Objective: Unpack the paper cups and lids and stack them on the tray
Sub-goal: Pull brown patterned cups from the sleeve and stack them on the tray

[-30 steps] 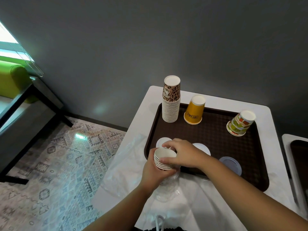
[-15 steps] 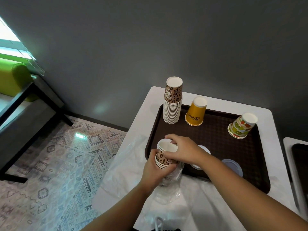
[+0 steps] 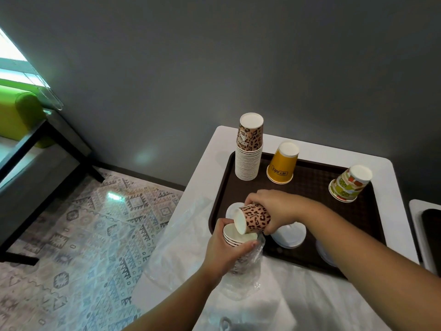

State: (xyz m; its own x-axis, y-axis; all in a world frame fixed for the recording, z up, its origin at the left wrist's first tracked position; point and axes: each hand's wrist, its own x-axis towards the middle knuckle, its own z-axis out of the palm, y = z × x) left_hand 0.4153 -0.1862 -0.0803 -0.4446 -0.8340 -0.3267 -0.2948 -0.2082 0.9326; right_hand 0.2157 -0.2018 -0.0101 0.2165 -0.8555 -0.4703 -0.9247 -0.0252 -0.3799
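we see a dim room lit from a bright, blown-out window (image 3: 9,56) at ten o'clock; glare patches sit on the grey wall (image 3: 145,155) and patterned floor (image 3: 114,195). wide-angle bending warps the edges; detail is soft throughout.

Leopard-print cup (image 3: 256,218); yellow cup (image 3: 281,167); brown tray (image 3: 310,185).

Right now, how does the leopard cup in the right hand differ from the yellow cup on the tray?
The leopard-print cup is tilted on its side in the right hand; the yellow cup stands upside down, untouched, on the brown tray. The leopard-print cup bears brown spots; the yellow cup is plain with small lettering. Both are paper cups with white bases.
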